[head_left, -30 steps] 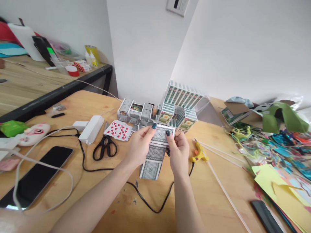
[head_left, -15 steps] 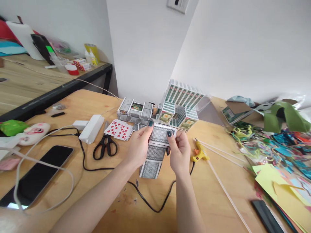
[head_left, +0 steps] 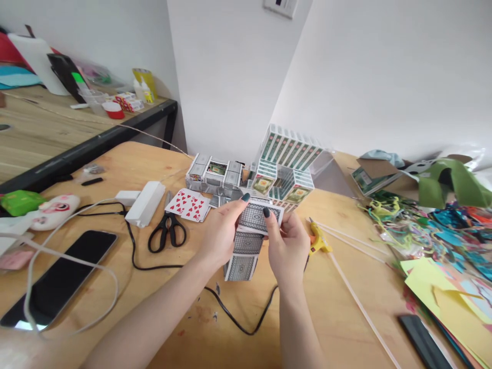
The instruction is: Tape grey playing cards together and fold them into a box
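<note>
Both hands grip a folded strip of patterned-back playing cards (head_left: 246, 251) above the wooden table. My left hand (head_left: 222, 231) pinches the strip's left side near its top, thumb on the top card. My right hand (head_left: 286, 246) pinches the right side, one fingertip pressed on the top card (head_left: 258, 217). The strip's lower cards hang down toward me. Just behind stands a structure of card boxes (head_left: 286, 169) and folded cards (head_left: 214, 174).
Scissors (head_left: 168, 231), a nine-of-hearts card (head_left: 188, 205), a white charger (head_left: 145, 203) with a black cable and a phone (head_left: 57, 282) lie to the left. A yellow glue gun (head_left: 318, 241), glue sticks and coloured paper scraps (head_left: 434, 236) lie to the right.
The top card has tilted and shifted slightly right as both hands adjusted their grip; the strip's lower end rose a little.
</note>
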Available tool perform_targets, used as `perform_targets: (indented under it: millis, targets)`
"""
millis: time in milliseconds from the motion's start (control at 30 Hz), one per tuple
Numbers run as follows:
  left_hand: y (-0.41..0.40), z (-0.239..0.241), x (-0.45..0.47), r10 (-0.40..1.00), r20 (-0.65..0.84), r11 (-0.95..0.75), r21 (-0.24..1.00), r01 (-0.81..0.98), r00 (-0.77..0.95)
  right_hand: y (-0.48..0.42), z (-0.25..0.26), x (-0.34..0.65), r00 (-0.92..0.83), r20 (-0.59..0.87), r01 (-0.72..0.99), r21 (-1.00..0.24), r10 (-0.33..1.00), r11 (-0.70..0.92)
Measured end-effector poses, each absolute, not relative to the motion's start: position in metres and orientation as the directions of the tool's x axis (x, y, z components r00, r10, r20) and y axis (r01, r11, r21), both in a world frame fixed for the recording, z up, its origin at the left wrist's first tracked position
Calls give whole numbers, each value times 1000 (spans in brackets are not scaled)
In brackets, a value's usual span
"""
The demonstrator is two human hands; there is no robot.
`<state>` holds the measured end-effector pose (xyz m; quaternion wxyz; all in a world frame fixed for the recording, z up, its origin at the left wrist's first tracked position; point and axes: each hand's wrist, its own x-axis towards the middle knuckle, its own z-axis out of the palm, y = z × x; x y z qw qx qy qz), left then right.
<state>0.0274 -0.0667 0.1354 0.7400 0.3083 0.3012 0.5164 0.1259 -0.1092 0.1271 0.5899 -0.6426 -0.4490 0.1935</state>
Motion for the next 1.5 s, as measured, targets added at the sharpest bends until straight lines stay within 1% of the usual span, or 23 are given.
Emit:
perform_targets:
  millis: [67, 167, 233, 367, 467, 567, 700, 800, 900, 967, 1033, 1133, 1300, 1500]
  targets:
    - [-67, 137, 28, 947, -141, 290, 757, -585, 288, -113, 131, 124, 511, 341, 419, -900, 789, 118]
    - [-69, 139, 29, 946, -170, 306, 751, -585, 277, -118, 137, 121, 496, 476, 579, -805, 726, 132]
    - [-70, 139, 29, 947, -183, 307, 753, -581, 263, -122, 138, 119, 496, 510, 612, -780, 703, 134]
    - [-73, 141, 31, 953, -196, 297, 752, -588, 231, -126, 138, 116, 536, 427, 529, -842, 728, 104]
    - [-74, 141, 32, 941, -188, 326, 722, -611, 280, -128, 141, 116, 549, 388, 508, -858, 740, 74]
    - [-72, 140, 30, 917, -181, 376, 684, -624, 355, -128, 143, 115, 538, 382, 488, -868, 751, 92]
    - [-70, 141, 27, 919, -183, 374, 689, -620, 351, -131, 143, 110, 491, 401, 500, -857, 774, 127]
    - [-70, 144, 26, 922, -191, 368, 707, -604, 338, -134, 143, 102, 447, 446, 605, -789, 775, 106]
    - [-71, 146, 25, 931, -204, 352, 717, -602, 302, -139, 141, 92, 389, 559, 747, -657, 732, 105]
    - [-73, 147, 25, 932, -218, 355, 715, -602, 291, -141, 139, 85, 331, 618, 807, -577, 713, 126]
    - [-73, 147, 24, 926, -241, 372, 702, -607, 289, -142, 136, 80, 276, 638, 840, -524, 719, 142]
    - [-73, 146, 22, 924, -260, 383, 674, -632, 282, -142, 133, 76, 203, 615, 859, -486, 762, 163]
    - [-69, 146, 18, 943, -214, 332, 682, -652, 256, -140, 135, 79, 145, 575, 849, -491, 805, 197]
    - [-67, 145, 19, 947, -178, 314, 699, -643, 269, -139, 141, 86, 224, 518, 792, -590, 825, 155]
